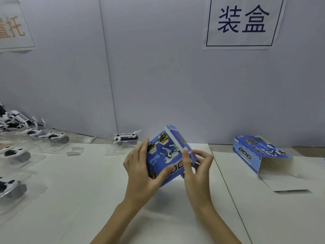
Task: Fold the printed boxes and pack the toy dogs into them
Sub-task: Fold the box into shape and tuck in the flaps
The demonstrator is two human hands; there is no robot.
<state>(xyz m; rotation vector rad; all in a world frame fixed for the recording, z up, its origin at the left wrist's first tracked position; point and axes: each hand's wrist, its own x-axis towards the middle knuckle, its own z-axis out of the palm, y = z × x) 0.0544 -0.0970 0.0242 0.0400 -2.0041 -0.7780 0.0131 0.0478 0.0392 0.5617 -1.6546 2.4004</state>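
Note:
A blue printed box with toy-dog pictures is held tilted above the middle of the white table. My left hand grips its left side, thumb across the front face. My right hand pinches the flap at the box's right end. A toy dog in a clear blister tray lies just behind the box, near the wall. Several more toy dogs in trays lie along the left edge of the table. A second blue box, partly folded with its white inner panel spread out, lies at the right.
A white partition wall stands close behind the table, with a paper sign taped to it. Small clear plastic pieces lie at the back left. Seams between sheets run across the white table top.

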